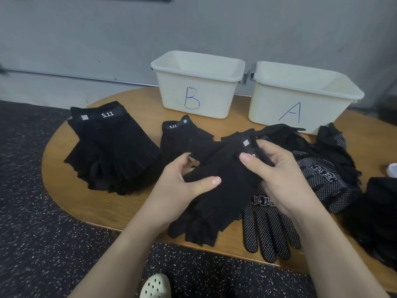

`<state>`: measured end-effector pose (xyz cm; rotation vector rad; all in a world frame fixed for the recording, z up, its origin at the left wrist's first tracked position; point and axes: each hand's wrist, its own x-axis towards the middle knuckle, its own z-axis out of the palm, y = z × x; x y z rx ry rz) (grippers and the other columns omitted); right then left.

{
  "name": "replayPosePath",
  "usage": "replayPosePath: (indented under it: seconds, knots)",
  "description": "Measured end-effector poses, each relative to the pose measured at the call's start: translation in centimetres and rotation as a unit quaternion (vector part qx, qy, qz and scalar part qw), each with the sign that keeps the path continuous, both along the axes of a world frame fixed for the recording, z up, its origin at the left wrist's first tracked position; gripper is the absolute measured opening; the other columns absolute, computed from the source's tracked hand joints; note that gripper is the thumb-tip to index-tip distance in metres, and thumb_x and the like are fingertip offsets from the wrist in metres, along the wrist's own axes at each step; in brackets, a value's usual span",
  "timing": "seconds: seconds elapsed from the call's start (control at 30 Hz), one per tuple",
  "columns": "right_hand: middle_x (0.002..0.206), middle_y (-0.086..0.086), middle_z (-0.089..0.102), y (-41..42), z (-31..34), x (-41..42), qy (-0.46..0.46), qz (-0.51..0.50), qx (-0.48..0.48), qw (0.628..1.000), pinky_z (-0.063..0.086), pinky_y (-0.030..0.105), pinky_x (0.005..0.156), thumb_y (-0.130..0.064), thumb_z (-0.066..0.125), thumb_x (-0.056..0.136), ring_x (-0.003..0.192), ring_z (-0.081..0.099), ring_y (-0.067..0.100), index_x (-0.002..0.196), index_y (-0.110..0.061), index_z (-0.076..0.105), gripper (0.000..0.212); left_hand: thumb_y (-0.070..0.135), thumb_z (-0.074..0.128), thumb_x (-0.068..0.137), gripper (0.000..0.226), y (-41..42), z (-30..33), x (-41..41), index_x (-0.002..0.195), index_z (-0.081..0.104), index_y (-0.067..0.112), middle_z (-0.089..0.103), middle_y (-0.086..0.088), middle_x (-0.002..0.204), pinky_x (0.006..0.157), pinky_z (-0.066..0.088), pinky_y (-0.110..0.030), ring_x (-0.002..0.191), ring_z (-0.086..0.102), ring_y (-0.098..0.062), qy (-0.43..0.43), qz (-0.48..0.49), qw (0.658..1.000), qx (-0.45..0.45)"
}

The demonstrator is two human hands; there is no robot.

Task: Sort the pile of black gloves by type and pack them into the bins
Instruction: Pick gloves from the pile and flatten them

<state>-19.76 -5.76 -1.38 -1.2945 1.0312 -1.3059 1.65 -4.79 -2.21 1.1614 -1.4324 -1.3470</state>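
Note:
My left hand (pixel 184 186) and my right hand (pixel 277 175) both grip a black fingerless glove (pixel 227 175) over the middle of the round wooden table (pixel 64 190). A neat stack of fingerless gloves marked 5.11 (pixel 111 151) lies at the left. One more fingerless glove (pixel 182 136) lies behind my hands. Black gloves with white dots (pixel 270 224) lie under and to the right of my right hand, in a loose pile (pixel 328 168). Two cream bins stand at the back: bin B (pixel 197 82) and bin A (pixel 300 97). No gloves show inside either bin.
More dark gloves (pixel 378 211) are heaped at the table's right edge, beside a small white object (pixel 392 171). A grey wall stands behind the bins. Dark speckled floor lies to the left and in front. A cream clog (pixel 155 286) shows below the table edge.

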Motion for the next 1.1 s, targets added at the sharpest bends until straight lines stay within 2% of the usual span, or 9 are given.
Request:
replayPosePath:
  seconds: [0.1, 0.33, 0.5, 0.63, 0.7, 0.83, 0.93, 1.0, 1.1]
  knots:
    - [0.108, 0.014, 0.077, 0.3, 0.2, -0.2, 0.008, -0.003, 0.015, 1.000, 0.059, 0.043, 0.087, -0.027, 0.074, 0.082, 0.102, 0.073, 0.030, 0.107, -0.016, 0.078, 0.028, 0.013, 0.077, 0.089, 0.024, 0.6, 0.5, 0.1, 0.113, 0.074, 0.016, 0.079, 0.004, 0.108, 0.086, 0.060, -0.027, 0.102, 0.075, -0.013, 0.022, -0.018, 0.999, 0.041]
    - [0.078, 0.019, 0.070, 0.7, 0.6, -1.0, 0.045, -0.004, 0.057, 0.997, 0.046, 0.028, 0.046, -0.018, 0.063, 0.096, 0.058, 0.062, 0.024, 0.105, -0.007, 0.076, 0.019, 0.014, 0.083, 0.083, 0.024, 0.8, -0.2, 0.6, 0.105, 0.075, 0.021, 0.079, 0.005, 0.098, 0.084, 0.063, -0.038, 0.095, 0.075, -0.013, 0.000, 0.115, 0.993, -0.025]
    - [0.107, 0.033, 0.070, 1.0, 0.7, -0.7, -0.032, -0.020, 0.082, 0.996, 0.059, 0.043, 0.067, -0.018, 0.062, 0.094, 0.088, 0.067, 0.038, 0.113, 0.003, 0.070, 0.030, 0.030, 0.074, 0.092, 0.045, 2.3, -0.3, -0.4, 0.133, 0.058, 0.023, 0.061, 0.010, 0.128, 0.103, 0.043, -0.011, 0.120, 0.056, -0.002, -0.206, 0.239, 0.898, -0.306]
    - [0.106, 0.026, 0.072, 1.3, 0.8, 0.3, -0.122, 0.005, 0.117, 0.986, 0.062, 0.042, 0.069, -0.020, 0.064, 0.085, 0.091, 0.070, 0.032, 0.116, 0.006, 0.068, 0.041, 0.053, 0.066, 0.090, 0.072, 3.2, -0.5, -2.3, 0.152, 0.044, 0.027, 0.037, 0.011, 0.159, 0.122, 0.023, -0.028, 0.147, 0.033, -0.008, -0.316, 0.095, 0.863, -0.382]
    - [0.108, 0.022, 0.072, 1.6, 1.0, 1.0, -0.149, 0.023, 0.125, 0.981, 0.062, 0.040, 0.074, -0.018, 0.064, 0.086, 0.095, 0.070, 0.029, 0.120, 0.005, 0.067, 0.041, 0.058, 0.065, 0.090, 0.082, 3.1, -1.2, -3.6, 0.158, 0.030, 0.033, 0.028, 0.015, 0.164, 0.124, 0.027, -0.035, 0.150, 0.028, -0.007, -0.337, 0.054, 0.868, -0.362]
    - [0.124, 0.018, 0.070, 2.1, 1.1, 1.9, -0.171, 0.048, 0.106, 0.978, 0.058, 0.038, 0.093, -0.021, 0.064, 0.090, 0.113, 0.068, 0.026, 0.129, -0.003, 0.065, 0.043, 0.039, 0.065, 0.095, 0.070, 1.9, -1.7, -4.7, 0.156, 0.033, 0.030, 0.041, 0.011, 0.158, 0.117, 0.043, -0.038, 0.145, 0.039, -0.006, -0.288, 0.074, 0.887, -0.354]
    - [0.127, 0.019, 0.069, 2.0, 0.8, 2.0, -0.140, 0.053, 0.068, 0.986, 0.051, 0.047, 0.104, -0.046, 0.063, 0.093, 0.122, 0.065, 0.031, 0.127, -0.007, 0.066, 0.051, 0.034, 0.056, 0.096, 0.055, 1.5, -1.3, -4.4, 0.149, 0.045, 0.030, 0.056, 0.013, 0.144, 0.111, 0.048, -0.028, 0.134, 0.051, -0.001, -0.217, 0.107, 0.915, -0.323]
    - [0.119, 0.013, 0.072, 2.1, 0.4, 2.0, -0.054, 0.011, 0.008, 0.998, 0.051, 0.050, 0.103, -0.067, 0.064, 0.087, 0.117, 0.066, 0.030, 0.115, -0.015, 0.072, 0.060, 0.031, 0.056, 0.097, 0.046, 1.6, -0.8, -4.0, 0.142, 0.056, 0.025, 0.066, 0.014, 0.130, 0.104, 0.050, -0.023, 0.121, 0.061, 0.002, -0.154, 0.136, 0.935, -0.290]
    - [0.123, -0.006, 0.069, 1.9, 0.6, 1.3, 0.152, -0.107, -0.089, 0.979, 0.053, 0.038, 0.099, -0.062, 0.061, 0.084, 0.115, 0.065, 0.011, 0.120, -0.031, 0.066, 0.048, 0.029, 0.059, 0.100, 0.024, 1.6, 0.7, -3.1, 0.122, 0.066, 0.021, 0.073, 0.016, 0.104, 0.087, 0.058, -0.029, 0.097, 0.070, -0.002, -0.071, 0.153, 0.954, -0.248]
